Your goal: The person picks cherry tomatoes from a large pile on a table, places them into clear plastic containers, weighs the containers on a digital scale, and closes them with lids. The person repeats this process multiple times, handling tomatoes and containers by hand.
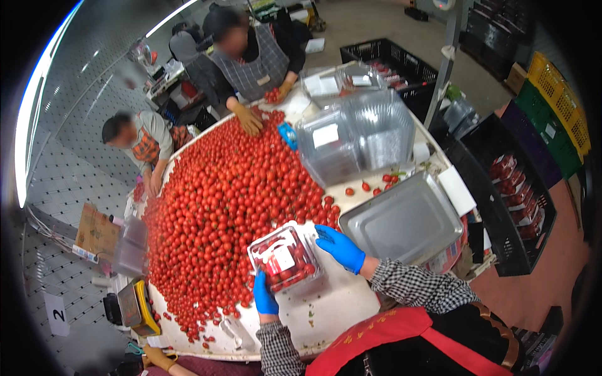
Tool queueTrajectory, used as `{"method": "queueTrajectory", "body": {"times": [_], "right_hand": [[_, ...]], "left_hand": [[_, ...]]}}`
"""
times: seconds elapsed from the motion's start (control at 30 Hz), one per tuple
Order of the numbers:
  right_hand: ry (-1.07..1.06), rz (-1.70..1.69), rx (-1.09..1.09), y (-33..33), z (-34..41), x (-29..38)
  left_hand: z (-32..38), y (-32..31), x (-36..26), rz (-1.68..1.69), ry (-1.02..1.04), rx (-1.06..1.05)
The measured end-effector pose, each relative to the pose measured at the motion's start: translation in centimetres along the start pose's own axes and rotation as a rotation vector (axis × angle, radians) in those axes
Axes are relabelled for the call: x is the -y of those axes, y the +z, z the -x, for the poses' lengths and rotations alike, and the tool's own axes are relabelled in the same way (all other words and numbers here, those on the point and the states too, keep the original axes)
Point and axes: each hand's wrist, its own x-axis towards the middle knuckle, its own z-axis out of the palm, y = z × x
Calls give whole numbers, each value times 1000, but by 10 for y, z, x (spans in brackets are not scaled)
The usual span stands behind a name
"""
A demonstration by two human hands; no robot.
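Note:
A clear plastic clamshell box of cherry tomatoes, closed and bearing a label, is held over the white table near its front edge. My left hand, in a blue glove, grips the box at its near left corner. To the right of the box, my right hand, also blue-gloved, is spread with nothing in it and stands apart from the box. A large heap of loose cherry tomatoes spreads beyond and left of the box. Right of my right hand lies a metal tray.
Empty clear clamshells are stacked beyond the tray. A yellow-framed scale stands at the left. Co-workers' hands touch the heap's far side. Black crates with packed boxes stand at the right. Another gloved hand is at the lower left.

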Motion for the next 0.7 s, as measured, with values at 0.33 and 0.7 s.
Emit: {"method": "queueTrajectory", "body": {"times": [0.33, 0.7], "right_hand": [[-781, 840, -485, -132, -58, 109], [-408, 1627, -421, -234, -112, 153]], "left_hand": [[-6, 23, 7, 44, 61, -131], [-38, 71, 29, 47, 117, -54]]}}
